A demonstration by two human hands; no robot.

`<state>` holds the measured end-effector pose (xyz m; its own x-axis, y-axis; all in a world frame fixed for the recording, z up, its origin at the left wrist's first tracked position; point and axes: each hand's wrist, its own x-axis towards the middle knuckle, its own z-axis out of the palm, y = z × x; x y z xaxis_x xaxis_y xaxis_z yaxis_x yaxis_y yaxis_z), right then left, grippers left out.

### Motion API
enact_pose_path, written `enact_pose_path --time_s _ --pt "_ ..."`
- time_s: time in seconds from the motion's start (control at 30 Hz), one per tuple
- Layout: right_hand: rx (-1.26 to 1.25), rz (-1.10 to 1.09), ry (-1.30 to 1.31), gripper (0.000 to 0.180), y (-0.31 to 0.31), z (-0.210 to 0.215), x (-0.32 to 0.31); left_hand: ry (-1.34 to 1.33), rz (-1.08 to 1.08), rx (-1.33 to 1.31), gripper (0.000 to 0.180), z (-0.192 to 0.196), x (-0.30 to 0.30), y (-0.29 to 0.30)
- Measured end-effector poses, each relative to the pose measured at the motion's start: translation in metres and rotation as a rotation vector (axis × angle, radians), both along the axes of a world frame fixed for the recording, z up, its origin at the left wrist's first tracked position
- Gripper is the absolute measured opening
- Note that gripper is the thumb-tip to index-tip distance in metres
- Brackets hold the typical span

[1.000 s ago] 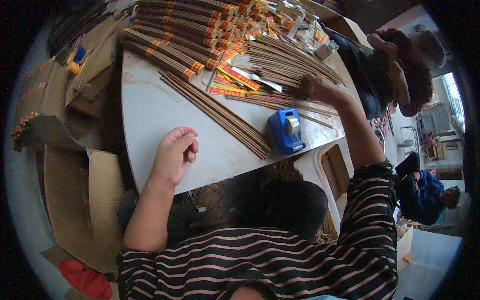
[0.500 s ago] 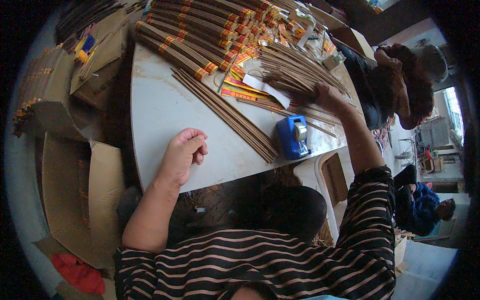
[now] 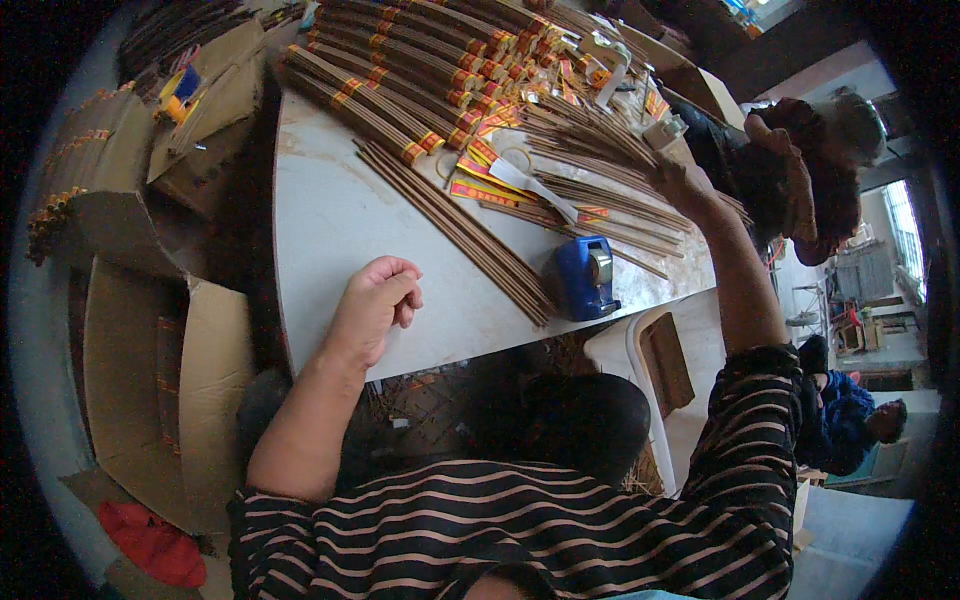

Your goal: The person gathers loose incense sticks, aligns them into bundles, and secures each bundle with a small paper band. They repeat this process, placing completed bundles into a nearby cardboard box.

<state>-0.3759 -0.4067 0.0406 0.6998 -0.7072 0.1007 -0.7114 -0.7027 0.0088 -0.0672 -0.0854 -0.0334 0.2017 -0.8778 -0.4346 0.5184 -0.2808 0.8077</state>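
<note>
My left hand rests at the table's near left edge, fingers curled in, with nothing showing in it. My right hand reaches to the far right, closed round the near ends of some loose brown incense sticks; its fingertips are partly hidden. More loose sticks lie fanned out just below that hand. Between my hands, a row of sticks lies slantwise on the white table. A blue tape dispenser stands by the table's near edge. Red and yellow paper labels and a white strip lie among the sticks.
Banded incense bundles are stacked at the back of the table. Cardboard boxes stand to the left, one holding more bundles. A white plastic chair is close to the near right edge. Another person sits at far right.
My right hand has moved right and slightly away from me, and sticks that were under it now lie spread on the table. My left hand keeps its curled pose.
</note>
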Motion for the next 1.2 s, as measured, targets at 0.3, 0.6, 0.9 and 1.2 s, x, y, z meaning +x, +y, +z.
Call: enact_pose_path --time_s 0.3,0.6,0.9,1.2 --pt "0.653 -0.203 -0.091 0.019 0.102 0.112 0.06 -0.179 -0.168 -0.263 0.038 0.004 -0.002 0.009" --pt "1.133 0.049 -0.39 0.021 0.27 0.072 0.141 -0.258 0.183 -0.906 0.09 0.108 -0.032 0.02" --pt "0.665 0.421 -1.125 0.043 0.307 0.064 0.228 -0.718 0.436 -0.857 0.021 0.198 0.002 0.04" --pt "1.097 0.315 -1.14 0.025 0.295 0.004 0.237 -0.507 -0.029 -0.784 0.035 0.166 0.021 0.031"
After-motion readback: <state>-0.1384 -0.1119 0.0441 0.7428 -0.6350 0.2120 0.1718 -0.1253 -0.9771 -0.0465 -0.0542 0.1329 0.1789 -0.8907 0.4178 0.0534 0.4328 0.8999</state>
